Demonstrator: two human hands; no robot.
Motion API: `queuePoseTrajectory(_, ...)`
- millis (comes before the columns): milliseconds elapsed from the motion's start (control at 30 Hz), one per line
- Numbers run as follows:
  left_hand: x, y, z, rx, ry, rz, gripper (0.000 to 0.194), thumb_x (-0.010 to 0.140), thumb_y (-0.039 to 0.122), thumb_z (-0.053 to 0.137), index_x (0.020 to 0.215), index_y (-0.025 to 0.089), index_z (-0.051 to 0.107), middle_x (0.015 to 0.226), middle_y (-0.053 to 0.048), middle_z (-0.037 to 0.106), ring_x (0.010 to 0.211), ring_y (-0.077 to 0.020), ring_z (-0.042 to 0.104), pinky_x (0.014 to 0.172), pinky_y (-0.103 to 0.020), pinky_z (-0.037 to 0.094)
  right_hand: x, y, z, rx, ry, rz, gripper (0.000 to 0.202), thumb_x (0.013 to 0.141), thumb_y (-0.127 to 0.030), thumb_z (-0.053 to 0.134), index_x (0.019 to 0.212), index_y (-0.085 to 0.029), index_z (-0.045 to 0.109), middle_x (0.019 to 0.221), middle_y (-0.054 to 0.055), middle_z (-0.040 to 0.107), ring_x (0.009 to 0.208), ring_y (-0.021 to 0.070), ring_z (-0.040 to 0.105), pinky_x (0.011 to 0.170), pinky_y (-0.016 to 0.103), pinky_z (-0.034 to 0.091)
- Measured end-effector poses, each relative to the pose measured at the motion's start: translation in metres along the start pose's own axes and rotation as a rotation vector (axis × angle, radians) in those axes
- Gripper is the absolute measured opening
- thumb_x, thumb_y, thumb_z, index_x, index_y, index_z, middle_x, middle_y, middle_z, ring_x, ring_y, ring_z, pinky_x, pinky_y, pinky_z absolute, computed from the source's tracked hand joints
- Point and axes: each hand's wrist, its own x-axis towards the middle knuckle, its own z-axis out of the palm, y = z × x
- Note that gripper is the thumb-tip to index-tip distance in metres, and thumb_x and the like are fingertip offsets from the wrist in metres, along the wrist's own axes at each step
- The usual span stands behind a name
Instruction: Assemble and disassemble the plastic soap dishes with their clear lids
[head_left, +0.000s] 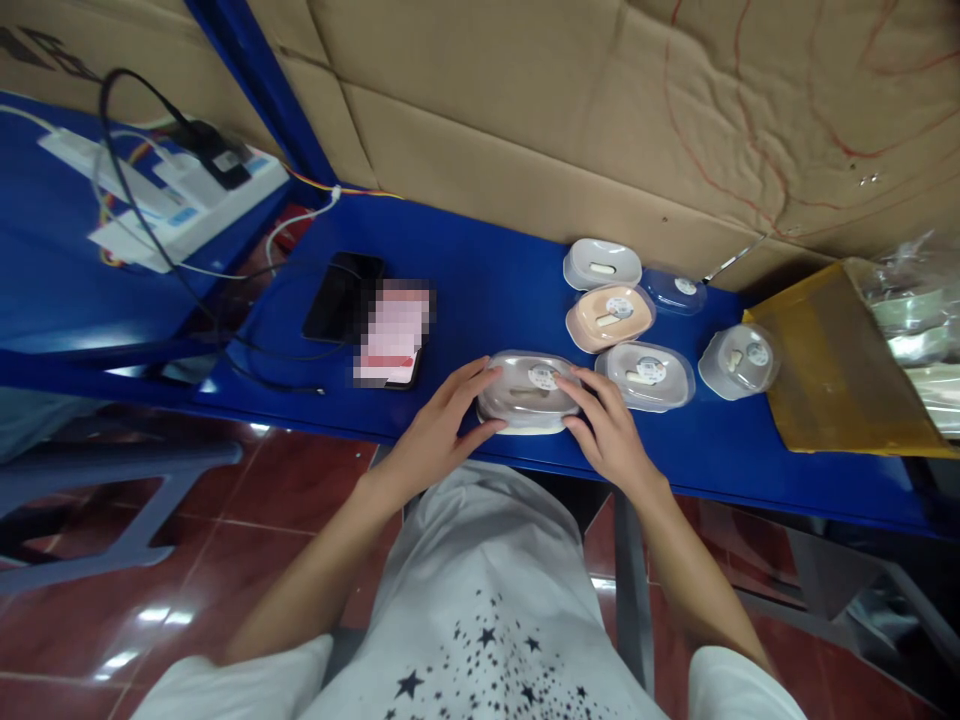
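Observation:
Close to the front edge of the blue table sits an oval box with a clear lid [517,385] and a round white sticker. My left hand [457,415] grips its left end, fingers on the lid and thumb at the near side. On the opposite end, my right hand [604,425] holds it the same way. Just right of my right hand lies a similar white box with a clear lid [667,385]. Behind that are a peach-coloured lidded box [600,325] and a white box without a visible lid [592,270]. A loose clear lid [679,292] rests beside them.
Another lidded box [731,368] stands near a cardboard carton [832,370] at the right. Left of my hands lie a lit phone [397,325] and a black phone [337,300] with cables. A white power strip [247,185] is farther left. Cardboard [510,110] walls the back.

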Motion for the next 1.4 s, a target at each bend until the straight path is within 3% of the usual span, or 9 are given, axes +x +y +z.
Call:
queuePoseTrajectory(200,-0.005,-0.003,0.003,0.004,-0.053,0.011,0.066,0.102,0.029,0.074,0.159,0.035,0.042,0.162,-0.014,0.047,0.150,-0.0324,0.053,0.122,-0.058,0.050,-0.003,-0.002,-0.002,0.016,-0.081,0.041,0.084,0.099,-0.053,0.072,0.170,-0.040,0.030,0.168,0.014,0.042,0.153,0.0390,0.046,0.122,0.063,0.047)
queuePoseTrajectory(433,-0.003,0.002,0.003,0.004,-0.098,-0.021,0.073,0.099,0.036,0.078,0.160,0.034,0.038,0.173,-0.015,0.033,0.158,-0.0356,0.043,0.124,-0.058,0.048,0.000,-0.003,-0.003,0.068,-0.093,0.004,0.072,0.105,-0.042,0.068,0.168,-0.042,0.035,0.168,0.012,0.044,0.157,0.0350,0.045,0.125,0.060,0.046)
queuePoseTrajectory(633,-0.001,-0.004,0.010,0.002,-0.032,0.019,0.074,0.100,0.032,0.075,0.163,0.032,0.035,0.166,-0.015,0.047,0.154,-0.0321,0.049,0.126,-0.056,0.046,0.002,-0.001,-0.004,0.077,-0.046,-0.041,0.072,0.105,-0.036,0.067,0.169,-0.041,0.035,0.165,0.011,0.048,0.157,0.0349,0.045,0.127,0.061,0.044)
queuePoseTrajectory(933,-0.002,-0.004,0.009,-0.023,-0.060,-0.036,0.081,0.098,0.039,0.078,0.165,0.034,0.032,0.172,-0.014,0.040,0.159,-0.0330,0.044,0.126,-0.056,0.046,0.003,-0.002,-0.003,0.078,-0.035,-0.060,0.072,0.104,-0.038,0.070,0.167,-0.044,0.037,0.160,0.010,0.052,0.156,0.0356,0.046,0.125,0.063,0.046)
queuePoseTrajectory(1400,-0.002,-0.008,0.010,-0.035,-0.030,-0.013,0.066,0.099,0.041,0.078,0.155,0.031,0.045,0.164,-0.014,0.049,0.150,-0.0313,0.055,0.121,-0.054,0.052,-0.001,0.002,0.001,0.034,-0.048,-0.068,0.072,0.103,-0.038,0.071,0.168,-0.043,0.038,0.163,0.009,0.053,0.157,0.0355,0.045,0.125,0.063,0.047)
